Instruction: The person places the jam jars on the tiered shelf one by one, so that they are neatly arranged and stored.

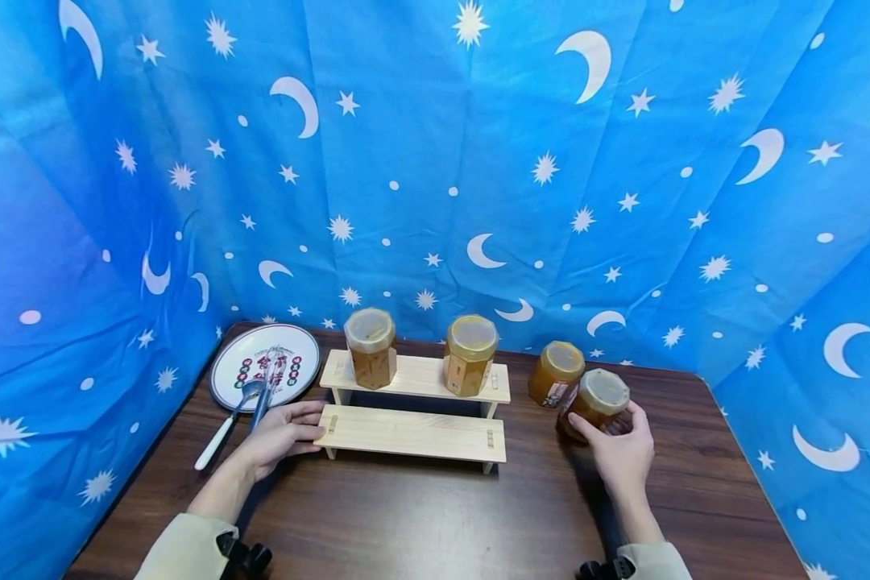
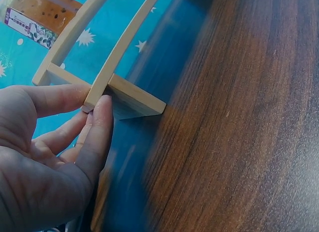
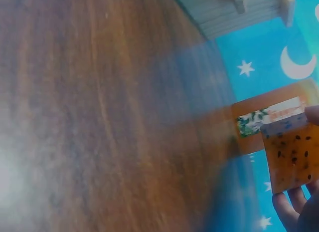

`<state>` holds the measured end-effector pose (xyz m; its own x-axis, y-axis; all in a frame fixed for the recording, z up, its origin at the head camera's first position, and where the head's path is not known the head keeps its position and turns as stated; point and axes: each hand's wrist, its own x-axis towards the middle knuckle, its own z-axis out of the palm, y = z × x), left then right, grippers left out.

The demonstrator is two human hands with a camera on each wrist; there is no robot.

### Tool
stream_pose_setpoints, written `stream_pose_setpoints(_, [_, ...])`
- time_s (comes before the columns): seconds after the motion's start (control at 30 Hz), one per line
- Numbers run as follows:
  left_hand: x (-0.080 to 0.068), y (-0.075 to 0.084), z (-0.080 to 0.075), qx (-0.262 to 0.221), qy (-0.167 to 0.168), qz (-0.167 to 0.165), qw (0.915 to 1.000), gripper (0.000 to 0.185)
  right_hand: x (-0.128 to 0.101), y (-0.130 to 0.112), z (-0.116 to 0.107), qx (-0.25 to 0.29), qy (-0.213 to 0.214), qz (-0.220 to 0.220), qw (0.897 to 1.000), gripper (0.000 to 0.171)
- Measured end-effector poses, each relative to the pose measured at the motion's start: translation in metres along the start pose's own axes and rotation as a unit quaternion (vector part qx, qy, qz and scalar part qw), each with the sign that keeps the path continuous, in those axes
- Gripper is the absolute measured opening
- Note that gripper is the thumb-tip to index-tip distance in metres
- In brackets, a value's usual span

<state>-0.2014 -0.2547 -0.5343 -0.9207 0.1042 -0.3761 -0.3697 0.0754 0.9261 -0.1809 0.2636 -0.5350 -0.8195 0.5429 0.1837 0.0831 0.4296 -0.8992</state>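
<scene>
A two-step wooden rack (image 1: 413,432) stands on the table. My left hand (image 1: 279,439) pinches the left end of its lower board between thumb and fingers, as the left wrist view shows closely. On the upper board stand two lidded jars, a left jar (image 1: 372,366) and a right jar (image 1: 470,366). My right hand (image 1: 623,455) grips a jar (image 1: 603,395) of amber contents with dark seeds, right of the rack. Just behind that one is another amber jar (image 1: 555,374) with a printed label. Whether the gripped jar touches the table is unclear.
At the back left lies a white plate (image 1: 225,374) with printed characters. A spoon (image 1: 217,443) with a white handle leans on it, beside another long utensil (image 1: 263,403). Blue cloth (image 1: 420,121) with moons and stars hangs behind the dark wooden table (image 1: 420,515).
</scene>
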Motion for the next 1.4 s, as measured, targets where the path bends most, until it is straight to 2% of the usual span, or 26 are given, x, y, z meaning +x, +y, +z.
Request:
stream_pose_setpoints(0.17, [0.0,-0.001,0.0,-0.001,0.0,0.004,1.0,0.066,-0.008,-0.007,-0.01,0.004,-0.015,-0.016,1.0,0.078])
stream_pose_setpoints(0.47, [0.0,-0.001,0.0,-0.004,0.0,0.005,1.0,0.065,-0.034,-0.024,-0.018,0.031,-0.07,-0.032,0.997,0.077])
stream_pose_setpoints(0.73, [0.0,-0.001,0.0,-0.005,0.0,0.008,1.0,0.065,-0.057,-0.035,-0.02,0.015,-0.109,-0.052,0.993,0.08])
stream_pose_setpoints(1.07, [-0.001,0.001,0.0,-0.001,0.0,0.003,1.0,0.065,-0.085,-0.057,-0.013,-0.012,-0.159,-0.08,0.984,0.08])
stream_pose_setpoints(1.4, [-0.001,0.003,0.0,0.003,0.001,0.0,1.0,0.064,-0.105,-0.073,0.008,0.045,-0.224,-0.101,0.968,0.08])
